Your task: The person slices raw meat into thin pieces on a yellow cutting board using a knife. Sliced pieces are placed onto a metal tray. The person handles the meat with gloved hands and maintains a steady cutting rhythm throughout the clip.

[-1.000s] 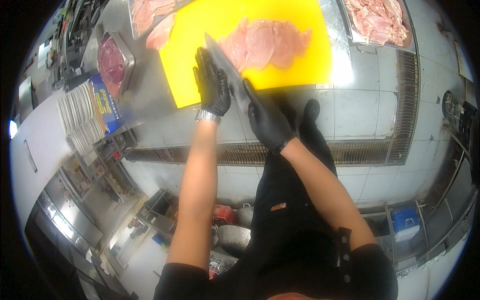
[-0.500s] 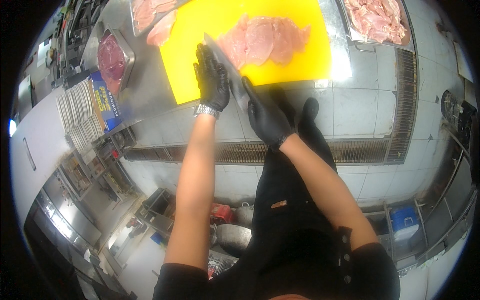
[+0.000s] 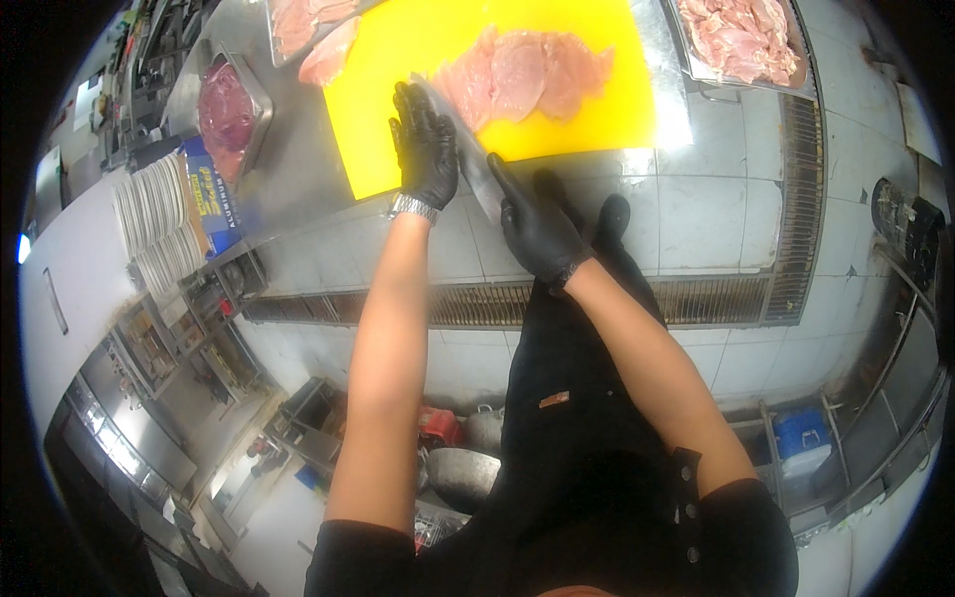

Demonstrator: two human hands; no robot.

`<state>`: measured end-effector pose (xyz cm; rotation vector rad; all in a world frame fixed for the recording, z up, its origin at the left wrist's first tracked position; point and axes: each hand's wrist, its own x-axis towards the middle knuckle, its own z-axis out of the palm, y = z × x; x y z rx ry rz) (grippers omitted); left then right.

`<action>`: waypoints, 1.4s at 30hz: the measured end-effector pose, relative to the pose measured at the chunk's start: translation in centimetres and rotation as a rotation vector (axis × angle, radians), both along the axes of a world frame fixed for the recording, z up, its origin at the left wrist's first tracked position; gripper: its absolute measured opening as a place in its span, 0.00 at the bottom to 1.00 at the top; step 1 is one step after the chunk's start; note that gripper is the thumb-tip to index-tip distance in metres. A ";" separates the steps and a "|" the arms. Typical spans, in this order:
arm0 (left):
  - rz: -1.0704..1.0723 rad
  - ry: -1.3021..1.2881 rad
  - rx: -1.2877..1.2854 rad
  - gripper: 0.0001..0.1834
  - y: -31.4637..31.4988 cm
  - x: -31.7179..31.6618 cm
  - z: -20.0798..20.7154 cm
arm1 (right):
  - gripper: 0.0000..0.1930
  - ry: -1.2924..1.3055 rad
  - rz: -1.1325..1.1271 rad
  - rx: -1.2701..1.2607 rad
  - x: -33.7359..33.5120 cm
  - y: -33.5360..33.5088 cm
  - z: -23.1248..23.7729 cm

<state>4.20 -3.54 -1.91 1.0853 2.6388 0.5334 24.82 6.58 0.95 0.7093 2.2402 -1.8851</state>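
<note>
A long wide-bladed knife point(image 3: 476, 157) slants from the front edge of the yellow cutting board point(image 3: 368, 149) up to the left, its tip over the board. My right hand point(image 3: 542, 229), in a black glove, grips it at the near end; the handle is hidden by the hand. My left hand point(image 3: 428, 154), also black-gloved, lies along the blade's left side near the tip, fingers stretched out and together. Whether its palm touches the blade, I cannot tell. Just beyond the blade, pale raw meat slices point(image 3: 527, 75) overlap on the board.
A tray point(image 3: 269, 28) of meat pieces stands at the upper left, with one slice point(image 3: 330, 55) beside it. Left of the board are a metal tray of dark red meat point(image 3: 227, 109), a blue box point(image 3: 211, 199) and stacked white plates point(image 3: 154, 224). Another meat tray point(image 3: 741, 40) stands far right.
My right hand has shifted slightly right and down, and the knife has moved slightly with it. My left hand stays beside the blade, nearly in place. The view has tilted a little.
</note>
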 end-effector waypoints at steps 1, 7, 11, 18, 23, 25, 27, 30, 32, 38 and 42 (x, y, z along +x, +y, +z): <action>0.003 -0.005 -0.007 0.41 0.0 0.0 0.0 | 0.33 -0.005 0.008 0.020 0.3 -0.1 -0.2; -0.006 0.022 0.010 0.40 -0.4 -0.3 -0.7 | 0.36 0.164 -0.051 0.069 2.2 -1.5 -1.4; 0.057 0.008 0.094 0.36 -0.5 -0.8 -0.5 | 0.36 0.094 -0.003 0.053 3.7 -1.5 -0.9; 0.163 0.179 0.210 0.17 1.4 -2.0 2.4 | 0.38 -0.020 0.077 0.021 5.7 -1.2 1.1; 0.218 0.137 0.051 0.10 2.2 -3.4 3.6 | 0.37 -0.044 0.144 0.066 7.9 -0.8 1.7; 0.231 0.110 0.116 0.10 1.6 -3.7 3.6 | 0.37 -0.044 0.156 0.077 9.0 -0.2 1.9; 0.139 0.120 0.198 0.12 0.6 -3.6 3.5 | 0.37 -0.047 0.144 0.079 9.4 0.1 2.1; 0.034 0.227 0.194 0.17 -0.4 -3.5 3.2 | 0.41 0.112 0.000 0.131 7.8 0.0 1.9; 0.069 0.186 0.184 0.20 -0.5 -3.2 3.3 | 0.40 0.083 -0.005 0.092 6.0 0.0 1.4; 0.309 -0.063 0.211 0.25 0.0 -1.8 4.2 | 0.36 0.134 0.013 0.185 1.4 0.7 0.0; 0.262 -0.071 0.193 0.32 -0.1 -1.7 4.1 | 0.35 0.185 0.026 0.235 0.3 1.6 -1.4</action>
